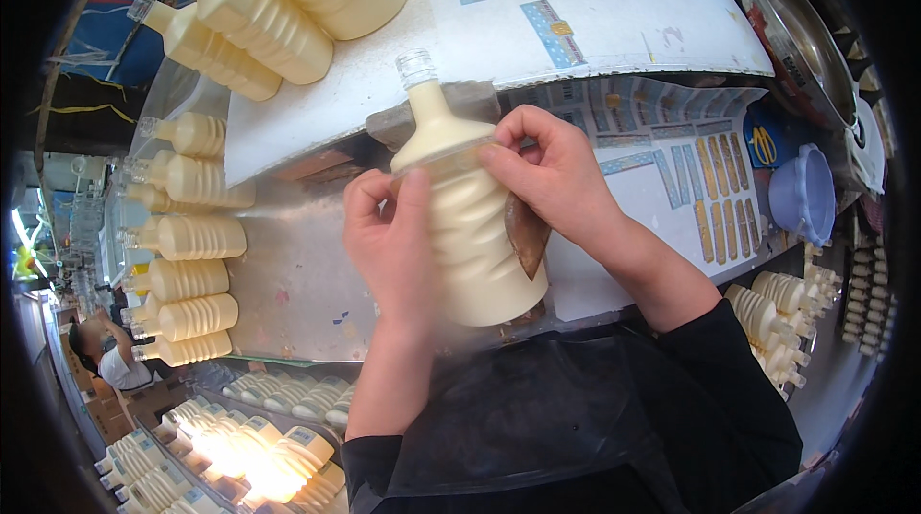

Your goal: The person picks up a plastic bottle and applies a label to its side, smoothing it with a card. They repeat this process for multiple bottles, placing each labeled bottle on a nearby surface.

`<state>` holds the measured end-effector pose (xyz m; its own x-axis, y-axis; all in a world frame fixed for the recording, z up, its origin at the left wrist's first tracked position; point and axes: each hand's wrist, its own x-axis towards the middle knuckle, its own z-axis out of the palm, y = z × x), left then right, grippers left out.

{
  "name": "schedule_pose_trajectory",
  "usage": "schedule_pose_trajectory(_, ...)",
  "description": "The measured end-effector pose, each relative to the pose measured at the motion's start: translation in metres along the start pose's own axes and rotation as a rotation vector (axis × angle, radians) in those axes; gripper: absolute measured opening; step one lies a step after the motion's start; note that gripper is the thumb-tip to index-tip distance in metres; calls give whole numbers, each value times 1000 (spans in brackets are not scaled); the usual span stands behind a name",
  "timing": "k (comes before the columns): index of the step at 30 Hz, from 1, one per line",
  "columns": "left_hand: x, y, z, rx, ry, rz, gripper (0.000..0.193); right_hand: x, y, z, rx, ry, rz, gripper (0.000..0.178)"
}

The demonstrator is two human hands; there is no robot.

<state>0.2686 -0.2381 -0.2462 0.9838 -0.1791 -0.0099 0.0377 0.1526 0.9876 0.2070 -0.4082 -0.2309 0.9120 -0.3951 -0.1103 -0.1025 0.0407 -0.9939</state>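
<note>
Between hands (556, 169): cream bottle (480, 255), translucent strip (446, 157) across shoulder.

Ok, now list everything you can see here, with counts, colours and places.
Held bottle: one, pale yellow, centre
Translucent strip: one, clearish, across its shoulder
Brown piece: one, brown, bottle's right side
White tabletop: one, white, top
Tabletop bottles: at least four, pale yellow, upper left
Row bottles: at least six, pale yellow, left
Label patches: three, mostly blue, white tabletop
Loose labels: many, blue or gold, right
Metal pan: one, silver, upper right
Basin: one, lavender, right
Lower bottles: many, pale, lower left
Co-worker: one, white top, far left
Left grip: one, bare, strip's left end
Right grip: one, bare, strip's right end
</note>
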Motion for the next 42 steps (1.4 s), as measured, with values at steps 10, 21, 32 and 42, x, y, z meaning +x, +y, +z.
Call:
schedule_pose_trajectory(10, 0, 11, 11, -29, 2, -42, 34, 13, 9, -18, 225, -114, 87, 24)
schedule_pose_trajectory(21, 6, 16, 20, -31, -166, -163, 40, 10, 7, -9, 41, -130, 21, 27)
schedule_pose_trajectory(32, 6, 12, 18, -112, -182, -164, 42, 9, 2, -8, -47, -102, 39, 26)
schedule_pose_trajectory(42, 7, 13, 18, -104, -187, -177, 44, 11, 4, -10, -16, -112, 35, 25)
